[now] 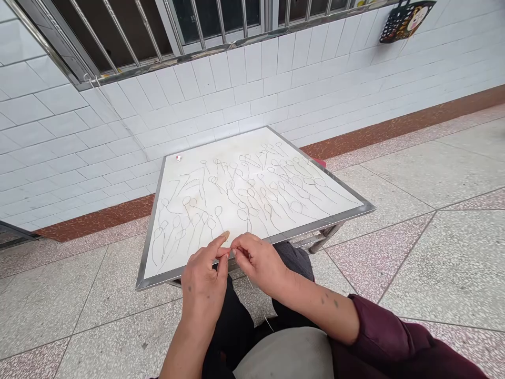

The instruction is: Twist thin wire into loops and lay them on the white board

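My left hand (205, 276) and my right hand (260, 263) meet fingertip to fingertip just over the near edge of the table (224, 231). Both are closed in a pinch on a thin strand (258, 300), which looks pale and hangs from between them down to my lap. Whether it is thread or wire cannot be made out, and the part inside the fingers is hidden. Ahead of my hands, many thin dark looped strands (254, 202) lie across the white tabletop, mostly a small round loop with loose tails.
A small red and white object (179, 158) sits at the table's far left corner. Behind the table stands a white tiled wall (236, 100) with a barred window (158, 31). A dark basket (407, 22) hangs at upper right. Something red (319, 163) shows beyond the table's right edge.
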`<act>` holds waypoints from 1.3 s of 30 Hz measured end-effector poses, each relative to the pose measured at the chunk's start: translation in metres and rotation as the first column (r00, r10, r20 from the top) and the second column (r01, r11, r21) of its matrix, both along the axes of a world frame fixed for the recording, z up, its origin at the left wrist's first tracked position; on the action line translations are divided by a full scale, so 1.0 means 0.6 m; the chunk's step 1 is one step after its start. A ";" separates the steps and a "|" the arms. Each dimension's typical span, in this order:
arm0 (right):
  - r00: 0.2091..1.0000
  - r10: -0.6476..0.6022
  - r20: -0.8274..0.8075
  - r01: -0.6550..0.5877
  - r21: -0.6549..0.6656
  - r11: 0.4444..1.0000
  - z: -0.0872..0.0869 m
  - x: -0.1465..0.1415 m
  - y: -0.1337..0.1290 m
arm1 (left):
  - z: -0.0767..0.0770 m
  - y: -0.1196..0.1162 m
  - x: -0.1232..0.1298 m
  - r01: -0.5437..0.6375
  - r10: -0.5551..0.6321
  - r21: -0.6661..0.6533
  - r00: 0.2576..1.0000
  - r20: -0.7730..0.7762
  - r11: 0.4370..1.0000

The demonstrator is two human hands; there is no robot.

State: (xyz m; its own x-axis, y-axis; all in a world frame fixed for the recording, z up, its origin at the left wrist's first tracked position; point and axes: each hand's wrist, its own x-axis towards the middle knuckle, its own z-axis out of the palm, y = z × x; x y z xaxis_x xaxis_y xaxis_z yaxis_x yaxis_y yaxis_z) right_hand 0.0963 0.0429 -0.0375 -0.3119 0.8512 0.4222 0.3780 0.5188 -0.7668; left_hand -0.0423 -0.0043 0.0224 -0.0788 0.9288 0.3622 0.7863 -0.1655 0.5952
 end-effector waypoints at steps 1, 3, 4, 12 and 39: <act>1.000 -0.005 0.014 0.005 0.012 1.000 0.000 0.000 0.000 | 0.000 0.000 0.000 0.002 -0.002 -0.004 1.000 0.001 1.000; 0.999 -0.007 0.046 0.006 0.028 1.000 -0.001 0.001 0.002 | -0.001 0.001 -0.001 0.003 -0.003 -0.022 1.000 0.009 1.000; 0.998 0.002 0.056 -0.004 0.027 1.000 -0.002 0.002 0.003 | -0.001 0.001 -0.003 -0.001 0.002 -0.034 1.000 0.018 0.999; 0.990 0.124 -0.063 -0.132 -0.143 0.981 -0.001 0.009 0.011 | 0.001 0.002 -0.020 -0.070 0.079 -0.080 0.991 0.110 0.994; 0.620 0.178 -0.764 -0.760 -0.527 0.381 0.015 0.019 0.007 | 0.008 -0.003 -0.027 -0.009 0.004 -0.061 0.996 -0.086 0.998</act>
